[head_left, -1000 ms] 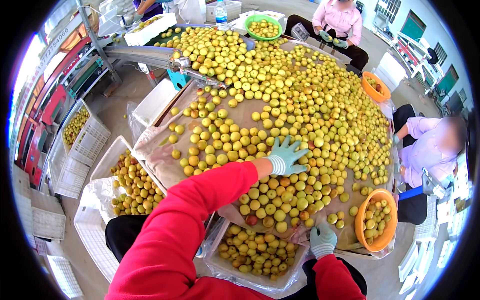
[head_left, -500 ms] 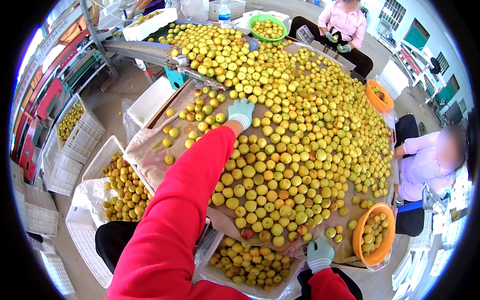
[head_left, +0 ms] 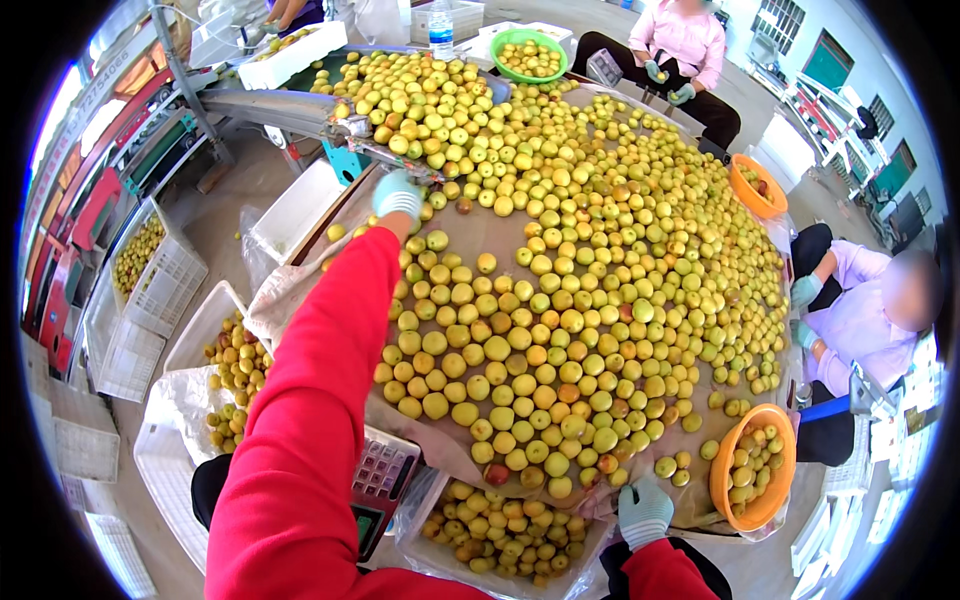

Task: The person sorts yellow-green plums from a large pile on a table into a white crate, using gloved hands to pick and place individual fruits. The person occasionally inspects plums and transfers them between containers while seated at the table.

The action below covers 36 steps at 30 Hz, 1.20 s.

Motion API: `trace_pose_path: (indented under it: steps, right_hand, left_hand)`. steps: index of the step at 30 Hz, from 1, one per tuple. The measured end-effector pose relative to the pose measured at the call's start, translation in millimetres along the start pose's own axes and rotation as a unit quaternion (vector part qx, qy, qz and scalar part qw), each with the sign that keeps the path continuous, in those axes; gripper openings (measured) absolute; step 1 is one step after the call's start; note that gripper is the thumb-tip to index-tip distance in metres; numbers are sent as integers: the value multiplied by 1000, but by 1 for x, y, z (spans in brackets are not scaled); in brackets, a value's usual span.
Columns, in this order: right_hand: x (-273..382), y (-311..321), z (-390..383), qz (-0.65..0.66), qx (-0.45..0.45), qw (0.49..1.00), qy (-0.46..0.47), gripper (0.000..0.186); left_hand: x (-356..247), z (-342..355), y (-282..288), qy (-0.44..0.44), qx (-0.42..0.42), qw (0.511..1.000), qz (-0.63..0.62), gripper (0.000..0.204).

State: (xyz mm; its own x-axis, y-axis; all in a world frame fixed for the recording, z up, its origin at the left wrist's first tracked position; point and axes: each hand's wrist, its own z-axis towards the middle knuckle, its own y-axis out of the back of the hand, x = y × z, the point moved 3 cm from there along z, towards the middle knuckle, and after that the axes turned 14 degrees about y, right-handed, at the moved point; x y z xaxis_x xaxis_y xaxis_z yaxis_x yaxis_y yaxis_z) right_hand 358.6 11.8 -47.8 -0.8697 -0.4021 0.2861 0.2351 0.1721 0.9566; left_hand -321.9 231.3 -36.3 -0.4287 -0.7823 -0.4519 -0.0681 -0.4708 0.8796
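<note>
Yellow-green fruit (head_left: 592,361) covers most of the cloth-topped sorting table (head_left: 500,235), two gloved hands at its edges.
At the table's near edge rests the right hand (head_left: 645,510), its grip unclear, beside a plastic-lined crate (head_left: 598,540) of fruit just below the table; an orange basket (head_left: 720,485) stands on the table's right corner. Along the table's left side the left hand (head_left: 398,193) reaches among fruit, fingers hidden, so its grip cannot be told. A green basket (head_left: 520,77) sits at the table's far edge.
</note>
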Motion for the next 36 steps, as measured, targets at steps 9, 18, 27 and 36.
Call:
trace_pose_path:
  steps: [9, 18, 27, 36]
  right_hand:
    - [-4, -2, -3, 2, 22, 1000, -10, 25]
    - [1, 2, 1, -2, 36, 999, -22, 26]
    - [-1, 4, 1, 5, 42, 999, -19, 28]
    - [1, 5, 1, 34, 30, 999, 2, 25]
  left_hand:
    - [21, 25, -11, -11, 125, 988, 86, 41]
    - [5, -15, 0, -125, 126, 971, 157, 37]
    - [-99, -113, -3, -224, 117, 962, -107, 46]
    - [-250, -110, -80, -287, 156, 945, -14, 52]
